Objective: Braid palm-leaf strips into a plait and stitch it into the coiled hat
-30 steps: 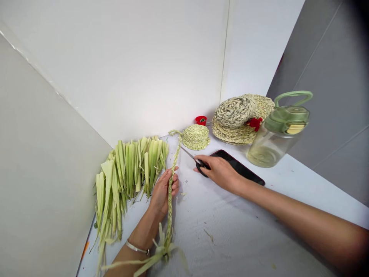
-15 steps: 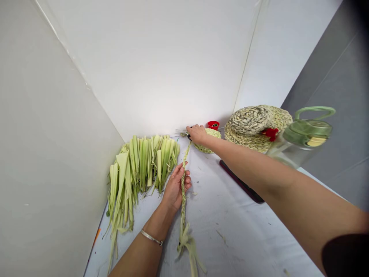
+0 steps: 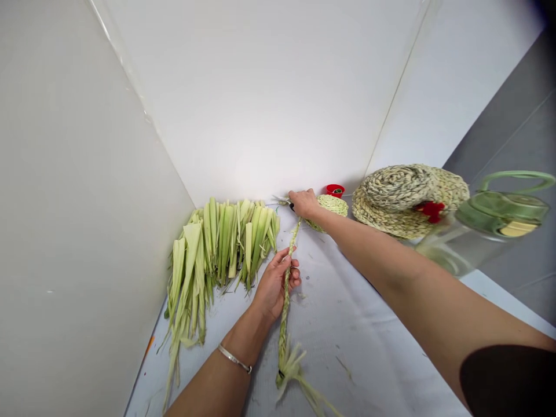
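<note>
My left hand (image 3: pixel 271 285) is closed around a pale green braid (image 3: pixel 284 321) of plant husk, its fingers curled behind the strand. The braid runs from near the wall toward me and is tied near its lower end, where loose strips fan out. At the back of the table my right hand (image 3: pixel 304 204) has its fingers curled over the black handle of what look like scissors (image 3: pixel 292 207); the blades point left. Right beside that hand lies a flat woven coil (image 3: pixel 333 204), partly covered by my wrist.
A pile of green husk strips (image 3: pixel 223 240) lies left of the braid. At the back are a small red cup (image 3: pixel 335 190) and a large woven husk piece (image 3: pixel 393 191) with a red decoration (image 3: pixel 431 211). A clear bottle with a green lid (image 3: pixel 499 214) stands at right.
The view has shifted, so most things appear farther right. Both hands keep their places by the braid and the scissors; the loose strips at the braid's end swing rightward.
</note>
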Action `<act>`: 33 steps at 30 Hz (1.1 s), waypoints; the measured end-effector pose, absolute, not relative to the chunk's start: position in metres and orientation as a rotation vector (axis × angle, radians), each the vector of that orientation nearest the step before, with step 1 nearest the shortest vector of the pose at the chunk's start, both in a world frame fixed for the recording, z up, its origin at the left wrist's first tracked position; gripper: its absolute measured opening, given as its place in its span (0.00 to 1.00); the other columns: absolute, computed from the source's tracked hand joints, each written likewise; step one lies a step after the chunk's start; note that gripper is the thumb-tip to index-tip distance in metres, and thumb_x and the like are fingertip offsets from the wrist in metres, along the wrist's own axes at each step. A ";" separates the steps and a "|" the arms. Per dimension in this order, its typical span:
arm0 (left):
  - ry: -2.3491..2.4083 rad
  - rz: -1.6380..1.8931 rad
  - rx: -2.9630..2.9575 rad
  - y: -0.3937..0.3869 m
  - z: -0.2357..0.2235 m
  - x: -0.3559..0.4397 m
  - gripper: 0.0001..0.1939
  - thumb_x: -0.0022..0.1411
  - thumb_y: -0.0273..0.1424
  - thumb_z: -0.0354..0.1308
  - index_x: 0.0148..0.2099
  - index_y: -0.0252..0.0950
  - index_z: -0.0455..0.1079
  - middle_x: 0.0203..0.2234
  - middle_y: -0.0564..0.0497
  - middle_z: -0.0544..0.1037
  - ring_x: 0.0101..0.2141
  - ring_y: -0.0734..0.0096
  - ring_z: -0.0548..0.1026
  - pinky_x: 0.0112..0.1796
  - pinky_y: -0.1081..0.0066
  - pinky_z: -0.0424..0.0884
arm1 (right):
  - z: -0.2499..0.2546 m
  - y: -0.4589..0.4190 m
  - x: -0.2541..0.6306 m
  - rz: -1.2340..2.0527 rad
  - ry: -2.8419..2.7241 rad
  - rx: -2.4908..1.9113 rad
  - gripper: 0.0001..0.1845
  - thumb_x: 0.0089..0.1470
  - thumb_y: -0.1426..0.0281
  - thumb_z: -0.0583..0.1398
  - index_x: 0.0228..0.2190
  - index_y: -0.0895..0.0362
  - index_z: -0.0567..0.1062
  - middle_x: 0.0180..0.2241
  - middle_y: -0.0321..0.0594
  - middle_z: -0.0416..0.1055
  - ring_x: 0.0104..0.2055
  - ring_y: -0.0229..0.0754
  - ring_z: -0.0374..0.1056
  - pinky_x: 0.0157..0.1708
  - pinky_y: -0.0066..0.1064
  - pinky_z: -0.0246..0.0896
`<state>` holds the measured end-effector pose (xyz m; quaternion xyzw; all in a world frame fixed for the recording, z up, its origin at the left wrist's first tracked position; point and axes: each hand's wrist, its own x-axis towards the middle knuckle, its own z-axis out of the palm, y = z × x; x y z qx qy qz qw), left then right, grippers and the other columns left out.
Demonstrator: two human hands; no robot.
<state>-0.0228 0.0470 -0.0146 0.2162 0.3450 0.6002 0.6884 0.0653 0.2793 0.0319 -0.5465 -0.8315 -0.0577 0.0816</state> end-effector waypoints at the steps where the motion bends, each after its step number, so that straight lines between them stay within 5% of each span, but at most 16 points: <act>1: 0.774 1.344 0.485 0.047 -0.015 -0.023 0.20 0.57 0.29 0.66 0.51 0.33 0.68 0.27 0.55 0.72 0.21 0.82 0.68 0.21 0.82 0.67 | 0.032 0.280 0.066 -0.152 -2.448 -1.643 0.19 0.63 0.63 0.60 0.53 0.59 0.70 0.52 0.46 0.69 0.49 0.47 0.70 0.47 0.45 0.70; 12: 0.775 1.265 0.681 0.041 -0.013 -0.019 0.19 0.53 0.37 0.70 0.43 0.34 0.70 0.30 0.52 0.78 0.22 0.80 0.72 0.23 0.79 0.66 | 0.075 0.258 0.092 0.130 -2.283 -1.292 0.16 0.63 0.65 0.59 0.50 0.59 0.71 0.46 0.43 0.73 0.43 0.44 0.71 0.44 0.40 0.68; 19: 0.681 1.039 0.853 0.017 0.017 0.002 0.18 0.55 0.42 0.69 0.39 0.33 0.72 0.35 0.45 0.81 0.35 0.66 0.78 0.41 0.67 0.72 | 0.082 0.204 0.114 0.266 -2.296 -1.058 0.15 0.51 0.75 0.59 0.42 0.56 0.76 0.35 0.38 0.77 0.33 0.41 0.68 0.33 0.28 0.57; 24: 0.762 0.995 0.962 -0.020 0.035 0.020 0.12 0.58 0.38 0.68 0.38 0.34 0.76 0.35 0.52 0.77 0.34 0.77 0.70 0.40 0.77 0.63 | 0.081 0.158 0.144 0.393 -2.219 -0.984 0.15 0.51 0.70 0.63 0.43 0.58 0.75 0.32 0.36 0.76 0.31 0.40 0.68 0.31 0.27 0.59; 33: 1.054 1.089 0.740 -0.085 0.023 0.028 0.11 0.57 0.38 0.68 0.37 0.36 0.76 0.30 0.55 0.71 0.28 0.81 0.65 0.34 0.79 0.63 | 0.058 0.020 0.231 0.498 -2.208 -0.966 0.21 0.56 0.61 0.64 0.50 0.55 0.75 0.34 0.37 0.73 0.33 0.41 0.69 0.36 0.31 0.63</act>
